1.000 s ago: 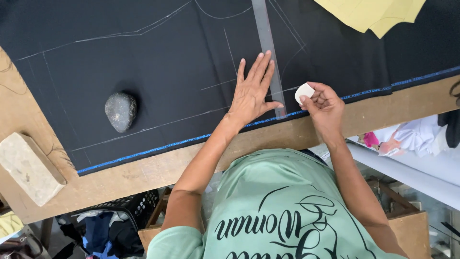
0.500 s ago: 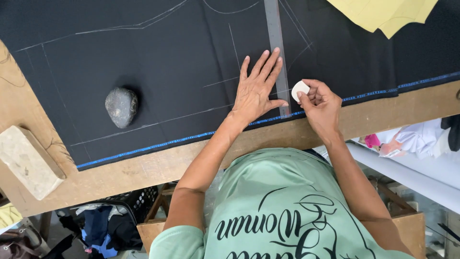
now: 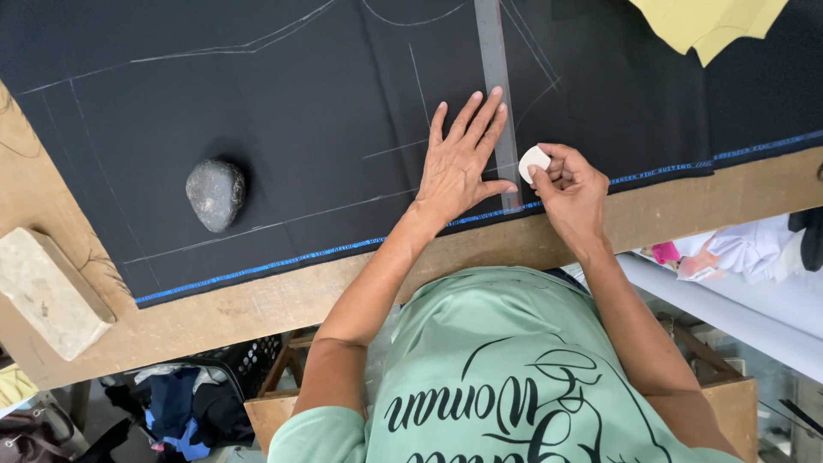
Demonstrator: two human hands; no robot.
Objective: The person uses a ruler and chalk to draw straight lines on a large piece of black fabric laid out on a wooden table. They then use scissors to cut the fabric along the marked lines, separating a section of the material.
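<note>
A sheet of dark cloth (image 3: 283,111) lies spread flat over a wooden table (image 3: 257,313), its blue-striped edge running close to the near side of the table so that the chalk lines on it can be reached from where the person leans. The left hand (image 3: 459,167) lies flat and open, fingers spread, pressing on the cloth and on the edge of a long clear ruler (image 3: 497,94); it grips nothing, and its weight seems meant to keep the ruler from sliding. The right hand (image 3: 570,189) is closed in a pinch around a small white piece of chalk (image 3: 533,160), held just beside the ruler's right edge near the blue border, where a line could follow the straight edge. One grey stone (image 3: 215,194) sits on the cloth well to the left, likely a weight to hold the cloth flat, and one pale brick (image 3: 47,291) rests on the bare wood at the table's left corner, off the cloth. A yellow paper pattern (image 3: 711,21) lies on the far right of the cloth. Counted: one ruler, one chalk, one stone, one brick, one yellow pattern, two hands, and several thin chalk lines, too many crossing to count surely.
</note>
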